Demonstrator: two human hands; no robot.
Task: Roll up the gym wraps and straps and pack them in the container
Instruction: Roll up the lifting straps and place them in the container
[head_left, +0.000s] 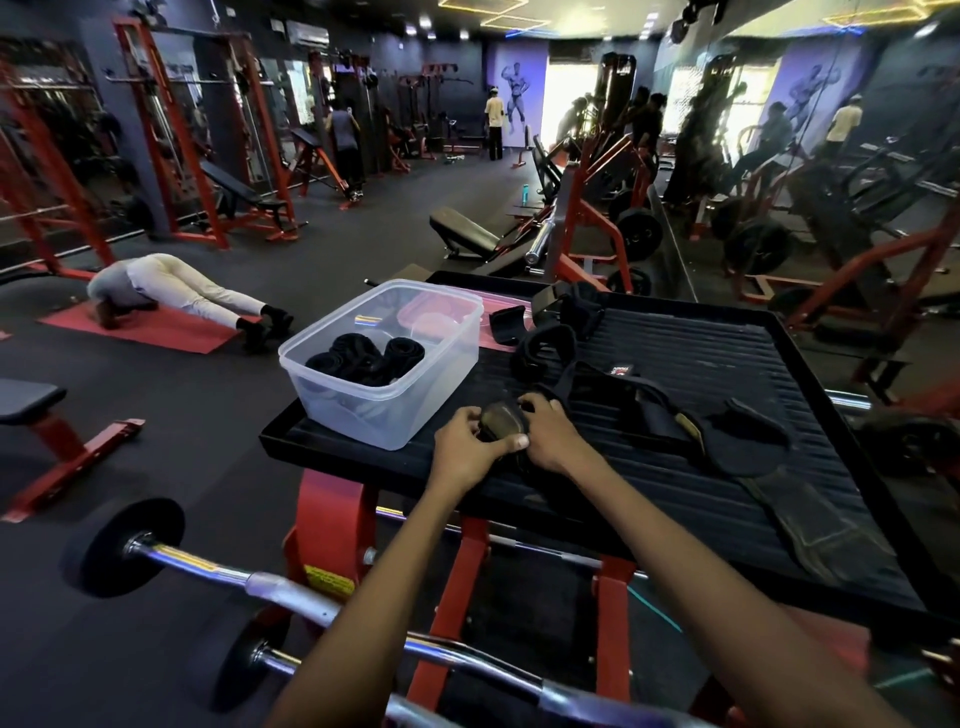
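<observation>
While our left hand (464, 448) and right hand (546, 434) grip a half-rolled strap (500, 422)
Rolled wraps (363, 356) fill the container (410, 410), left.

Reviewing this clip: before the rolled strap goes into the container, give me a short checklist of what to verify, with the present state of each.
1. Both hands on the roll: left hand and right hand grip the rolled strap from either side. Ok.
2. Roll finished: the strap's tail lies unrolled across the black tray. Not ok.
3. Container open: no lid on it; the red lid lies behind it. Ok.
4. Room inside: black rolls fill the far part, and the near part looks free. Ok.
5. Path to the container: it stands just left of the hands, nothing between. Ok.
6. Roll tightness: hidden by fingers. Cannot tell.
</observation>
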